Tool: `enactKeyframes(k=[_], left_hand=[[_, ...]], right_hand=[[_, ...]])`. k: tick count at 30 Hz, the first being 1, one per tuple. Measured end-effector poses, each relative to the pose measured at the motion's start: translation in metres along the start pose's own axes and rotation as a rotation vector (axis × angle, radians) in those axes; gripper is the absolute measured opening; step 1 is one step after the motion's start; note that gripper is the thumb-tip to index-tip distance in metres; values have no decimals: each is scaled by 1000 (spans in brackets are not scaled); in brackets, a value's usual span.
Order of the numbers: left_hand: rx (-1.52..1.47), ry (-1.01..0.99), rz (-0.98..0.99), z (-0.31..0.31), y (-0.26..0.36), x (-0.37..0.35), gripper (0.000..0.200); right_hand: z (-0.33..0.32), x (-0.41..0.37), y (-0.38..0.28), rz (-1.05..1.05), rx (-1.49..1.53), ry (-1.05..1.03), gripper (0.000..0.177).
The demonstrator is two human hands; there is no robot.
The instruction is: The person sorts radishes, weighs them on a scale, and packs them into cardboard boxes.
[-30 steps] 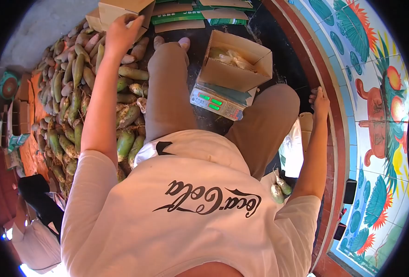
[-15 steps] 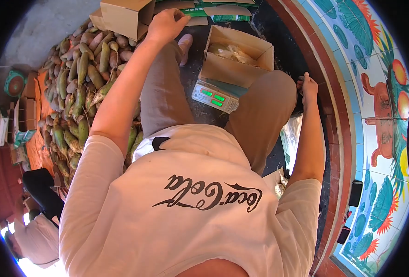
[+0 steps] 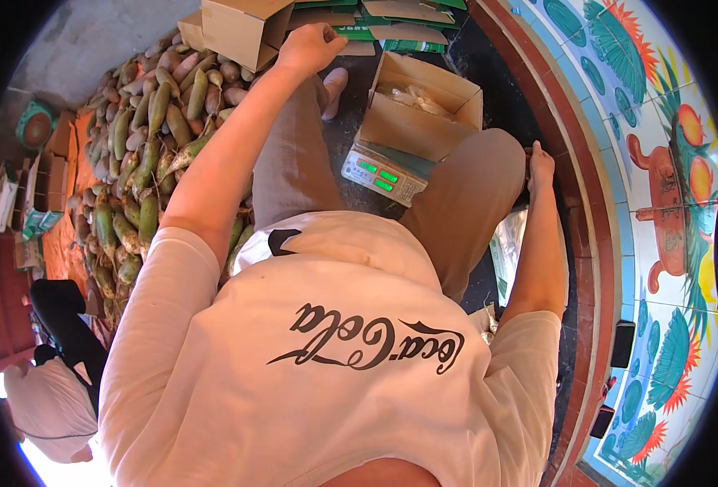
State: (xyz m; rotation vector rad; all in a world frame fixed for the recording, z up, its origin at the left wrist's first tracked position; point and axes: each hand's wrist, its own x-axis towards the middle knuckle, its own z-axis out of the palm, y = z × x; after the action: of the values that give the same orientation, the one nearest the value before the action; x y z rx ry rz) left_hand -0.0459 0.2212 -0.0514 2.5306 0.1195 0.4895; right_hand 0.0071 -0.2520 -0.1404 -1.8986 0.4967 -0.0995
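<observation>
My left hand (image 3: 310, 50) is stretched forward past my left knee, its fingers loosely bent and slightly apart, with nothing visible in them. Below it in the picture are my shoe and the dark floor. On the outer side of my right knee hangs my right hand (image 3: 541, 169); one finger points forward, the others are partly hidden by the knee, and no held object shows. Between my legs stands a digital scale (image 3: 383, 176) with lit green displays. An open cardboard box (image 3: 412, 130) rests on it, holding a clear plastic bag (image 3: 414, 99) whose contents I cannot make out.
A large heap of long green and brownish root vegetables (image 3: 144, 154) lies at left. Cardboard boxes (image 3: 245, 31) and green printed cartons (image 3: 412, 32) are ahead. A tiled wall (image 3: 663, 203) curves along the right, with two phones at its base. Another person (image 3: 51, 406) is at lower left.
The view has shifted slightly, so the box, scale and heap sit a little lower and further right. My right hand lies closer against my knee. The other person's posture has shifted.
</observation>
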Motion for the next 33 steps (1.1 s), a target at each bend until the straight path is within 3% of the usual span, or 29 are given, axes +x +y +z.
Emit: enactKeyframes(k=[7,9,15,19,21,22,24,26,27,28,33], left_hand=[[-36,-18,12,4,-2,-1,41],[-77,-37,1,8,-2,1,40],[-140,-161,-74,39,-3,10,38],[-101,-189,-12,98,-16,23,37],[14,-312,-166,102,1,26,36],[142,-268,-12,143,-28,34,38],[67,-406,-270,144,-10,36,48],[43,-588,-380,145,-3,44,57],[61,-577,-375,156,-8,46,55],[63,-574,-368,157,-7,46,42],[185,-587,-329,176,-7,56,28]], right_hand=[[7,9,4,-18,35,-7,37],[12,44,29,-139,-95,88,38],[31,10,5,-39,-61,-12,36],[50,10,1,-181,-308,-55,39],[69,38,22,-259,-513,-61,51],[80,46,28,-359,-635,-19,55],[98,54,30,-348,-586,-135,58],[116,57,25,-317,-666,-192,57],[121,55,16,-301,-682,-223,53],[127,52,10,-285,-702,-255,50],[129,83,38,-337,-778,-214,39]])
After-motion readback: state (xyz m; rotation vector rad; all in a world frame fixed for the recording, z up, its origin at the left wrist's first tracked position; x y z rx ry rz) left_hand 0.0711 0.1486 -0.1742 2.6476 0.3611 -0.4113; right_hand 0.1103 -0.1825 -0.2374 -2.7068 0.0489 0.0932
